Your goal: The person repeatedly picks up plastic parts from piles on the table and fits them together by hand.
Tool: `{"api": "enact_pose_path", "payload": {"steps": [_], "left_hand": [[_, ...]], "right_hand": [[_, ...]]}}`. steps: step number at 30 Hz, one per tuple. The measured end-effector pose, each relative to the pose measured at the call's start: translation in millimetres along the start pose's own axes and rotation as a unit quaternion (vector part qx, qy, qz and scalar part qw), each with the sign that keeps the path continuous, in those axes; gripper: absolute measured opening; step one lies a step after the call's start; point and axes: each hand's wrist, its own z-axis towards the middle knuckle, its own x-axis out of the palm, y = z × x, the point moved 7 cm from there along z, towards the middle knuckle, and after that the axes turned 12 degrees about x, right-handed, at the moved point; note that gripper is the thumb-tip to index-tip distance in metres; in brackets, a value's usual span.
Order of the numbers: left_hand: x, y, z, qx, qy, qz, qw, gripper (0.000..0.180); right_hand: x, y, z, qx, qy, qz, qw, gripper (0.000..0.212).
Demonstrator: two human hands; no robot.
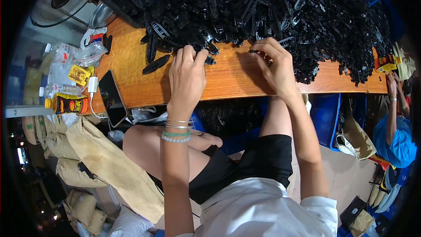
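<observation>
White shirt (pixel 254 210) nearest you. Your right hand (pixel 277 65) pinches small black piece (pixel 253 51) at fingertips, its end pointing left. Your left hand (pixel 188 70) curls downward; whether it grips, cannot tell. Left of it, long slender black part (pixel 156 64) lies slanted, far end rightward. Jagged, glossy plastic heap (pixel 245 8) beyond both hands; wood-grain tabletop (pixel 232 77) shows between them, near edge running beneath wrists.
</observation>
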Motion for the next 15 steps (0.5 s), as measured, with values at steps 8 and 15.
{"api": "enact_pose_path", "payload": {"steps": [8, 15], "left_hand": [[-31.3, -31.2, -30.5, 0.001, -0.22, -0.037, 0.975, 0.031], [-0.2, -50.6, -40.1, -0.19, -0.09, -0.482, 0.851, 0.023]], "right_hand": [[15.2, -16.3, -42.9, 0.179, 0.082, 0.503, 0.842, 0.017], [7.7, 6.6, -64.0, 0.117, 0.002, 0.382, 0.917, 0.016]]}}
